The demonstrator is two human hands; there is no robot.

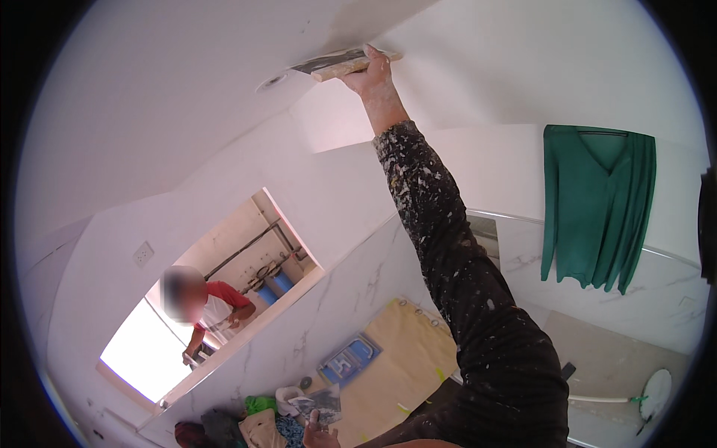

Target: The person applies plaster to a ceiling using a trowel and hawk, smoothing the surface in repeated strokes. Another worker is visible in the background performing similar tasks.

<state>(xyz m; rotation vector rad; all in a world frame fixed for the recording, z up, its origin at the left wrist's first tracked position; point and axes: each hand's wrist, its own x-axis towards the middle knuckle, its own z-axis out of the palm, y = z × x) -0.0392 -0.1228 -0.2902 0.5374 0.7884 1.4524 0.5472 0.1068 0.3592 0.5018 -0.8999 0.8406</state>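
Observation:
My right hand is raised overhead, its fingers closed round the pale wooden grip of a plastering trowel. The trowel's dark blade lies close against the white ceiling, beside a round ceiling fitting. White smears cover the hand, and the black sleeve is speckled with paint. Low at the bottom edge, my left hand shows only in part. Its visible fingers are apart, and I make out nothing in them. A grey patterned sheet lies just beyond it.
A green sweater hangs on the right wall. Through a wall opening, a person in a red and white shirt stands near blue cylinders. Below are a tan cloth-like surface, a blue packaged item, piled clothes and a round white disc.

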